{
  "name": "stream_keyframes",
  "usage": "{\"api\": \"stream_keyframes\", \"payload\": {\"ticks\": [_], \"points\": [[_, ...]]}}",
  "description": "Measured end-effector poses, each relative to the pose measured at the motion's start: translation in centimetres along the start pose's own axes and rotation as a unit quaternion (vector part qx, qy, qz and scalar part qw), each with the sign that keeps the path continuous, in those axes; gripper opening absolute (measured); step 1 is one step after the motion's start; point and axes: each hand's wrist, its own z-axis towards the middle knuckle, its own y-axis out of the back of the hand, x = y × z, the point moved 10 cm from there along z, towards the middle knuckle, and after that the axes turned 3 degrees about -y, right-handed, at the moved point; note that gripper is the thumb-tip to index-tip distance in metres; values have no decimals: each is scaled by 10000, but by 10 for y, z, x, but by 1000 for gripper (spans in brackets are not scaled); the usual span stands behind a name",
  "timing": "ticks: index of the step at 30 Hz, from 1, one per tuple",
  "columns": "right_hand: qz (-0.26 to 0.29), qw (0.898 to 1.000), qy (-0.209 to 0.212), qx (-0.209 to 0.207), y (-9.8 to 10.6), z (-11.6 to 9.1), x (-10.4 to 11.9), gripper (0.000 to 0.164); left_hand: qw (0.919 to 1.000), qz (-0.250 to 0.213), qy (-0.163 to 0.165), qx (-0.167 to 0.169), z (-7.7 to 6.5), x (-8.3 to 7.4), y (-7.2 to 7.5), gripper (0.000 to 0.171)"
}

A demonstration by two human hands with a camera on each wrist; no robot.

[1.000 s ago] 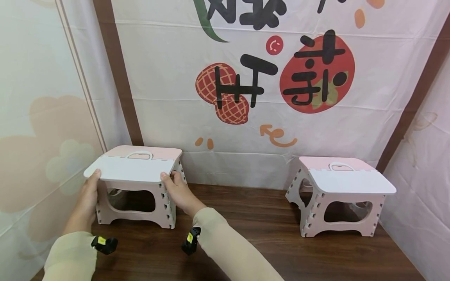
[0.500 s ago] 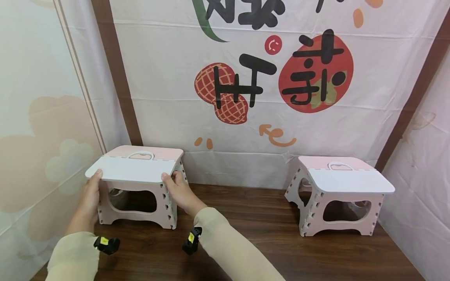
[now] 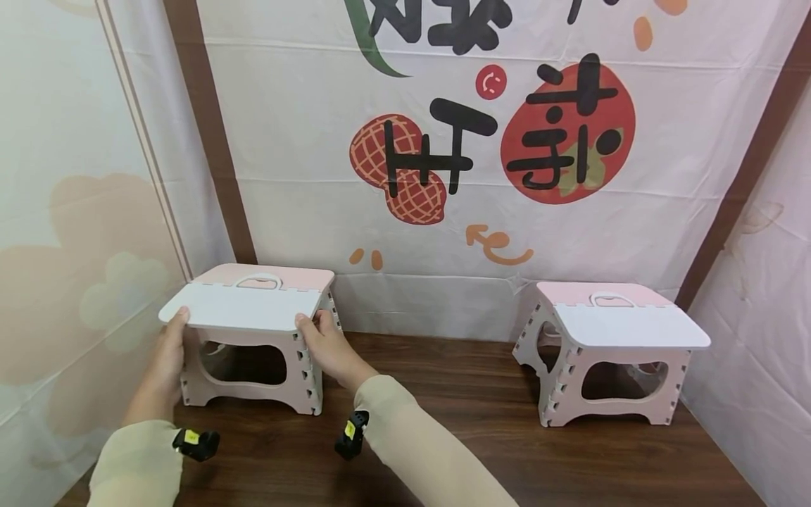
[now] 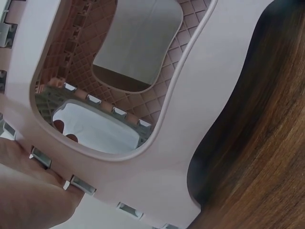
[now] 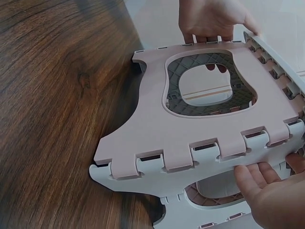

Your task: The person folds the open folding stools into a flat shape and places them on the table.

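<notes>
A pink and white folding step stool (image 3: 247, 306) stands upright on the wooden surface at left in the head view. My left hand (image 3: 166, 355) grips its left end, thumb on the white top's front corner. In the left wrist view, fingertips (image 4: 58, 126) of that hand poke through the side panel's opening. My right hand (image 3: 329, 348) holds the opposite end, its thumb at the front right corner of the top. The right wrist view shows the right hand (image 5: 276, 191) with fingers at the right side panel's opening, and the left hand (image 5: 214, 19) across the stool.
A second, matching folding stool (image 3: 633, 324) stands at the right on the brown wood-grain surface (image 3: 437, 394). Printed fabric (image 3: 285, 211) hangs behind and along both sides. The left fabric wall (image 3: 95, 282) runs close beside the held stool.
Both hands and the held stool have shifted slightly right, while the other stool and backdrop drift a little left in view. The hold on the stool looks the same.
</notes>
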Motion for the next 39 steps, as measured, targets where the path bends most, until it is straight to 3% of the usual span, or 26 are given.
{"api": "stream_keyframes", "payload": {"ticks": [7,17,39], "points": [[-31,9999,96,46,1,0,0,46,9999,-42,-111,-44,1,-2,-2,82],[-195,9996,191,93,6,0,-2,51,9997,-35,-209,139,-3,-1,-9,82],[-221,9991,172,327,13,-6,-6,56,9997,57,-140,196,-7,-1,-18,82]]}}
